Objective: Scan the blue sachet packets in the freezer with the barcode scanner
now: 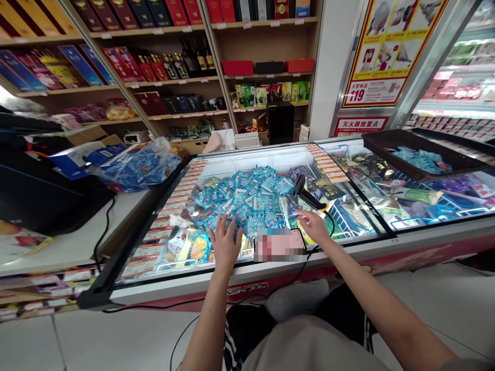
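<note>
A heap of small blue packets point(257, 203) lies spread over the glass top of a chest freezer. At the near edge of the heap is my left hand point(225, 245), palm down with its fingers apart, holding nothing. My right hand point(315, 226) hovers to the right of the heap, fingers loosely stretched toward the left, with nothing visible in it. Between my hands, a phone point(280, 244) lies flat near the front edge, its screen blurred out. Just beyond my right hand rests a black handheld barcode scanner point(308, 195) with a cable.
A dark brown tray point(417, 170) with more blue packets stands on the right part of the freezer point(373, 252). On the left counter sits a clear plastic bag point(141, 165) of blue items. The scanner's cable point(290, 283) droops over the front edge. Stocked shelves point(166, 31) line the back.
</note>
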Demonstrator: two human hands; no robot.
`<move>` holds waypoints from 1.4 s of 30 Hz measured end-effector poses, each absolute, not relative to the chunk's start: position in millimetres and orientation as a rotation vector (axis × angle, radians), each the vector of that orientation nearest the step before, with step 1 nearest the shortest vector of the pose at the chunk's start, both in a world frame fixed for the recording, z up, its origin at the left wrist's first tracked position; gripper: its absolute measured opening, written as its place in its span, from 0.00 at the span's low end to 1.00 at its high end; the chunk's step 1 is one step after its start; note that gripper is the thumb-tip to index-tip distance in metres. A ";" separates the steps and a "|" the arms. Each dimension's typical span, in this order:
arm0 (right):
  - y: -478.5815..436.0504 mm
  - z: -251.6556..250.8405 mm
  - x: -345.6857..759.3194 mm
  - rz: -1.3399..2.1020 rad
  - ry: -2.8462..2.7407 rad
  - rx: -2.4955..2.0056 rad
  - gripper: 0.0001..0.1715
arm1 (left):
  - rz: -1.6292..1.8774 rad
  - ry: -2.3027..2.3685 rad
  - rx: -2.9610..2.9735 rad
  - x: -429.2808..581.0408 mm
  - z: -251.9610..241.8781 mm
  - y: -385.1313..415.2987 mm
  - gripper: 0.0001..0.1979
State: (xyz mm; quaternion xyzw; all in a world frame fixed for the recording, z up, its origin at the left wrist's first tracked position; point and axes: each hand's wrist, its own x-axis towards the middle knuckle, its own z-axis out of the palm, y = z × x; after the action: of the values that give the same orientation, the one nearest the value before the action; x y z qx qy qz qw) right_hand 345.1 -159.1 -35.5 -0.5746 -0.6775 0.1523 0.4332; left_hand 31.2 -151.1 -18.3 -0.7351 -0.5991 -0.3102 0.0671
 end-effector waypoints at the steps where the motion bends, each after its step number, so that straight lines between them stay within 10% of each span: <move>1: -159.1 -35.4 344.8 0.384 -1.690 -1.436 0.19 | -0.923 -1.810 -2.218 31.3 -18.2 -151.4 0.23; 24: -163.8 -31.9 338.3 0.231 -1.741 -1.421 0.19 | -0.528 -1.869 -2.310 42.3 -4.8 -126.5 0.33; 42: -147.3 -12.8 353.9 -0.188 -1.880 -1.597 0.28 | -0.749 -1.506 -2.378 46.4 -1.6 -93.3 0.24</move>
State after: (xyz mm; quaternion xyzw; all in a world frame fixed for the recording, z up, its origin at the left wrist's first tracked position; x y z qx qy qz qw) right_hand 353.9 -147.3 -12.8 -0.6099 -0.7180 -0.0718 0.3276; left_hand 46.4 -93.3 -1.6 -0.8111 -0.5137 -0.2554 0.1145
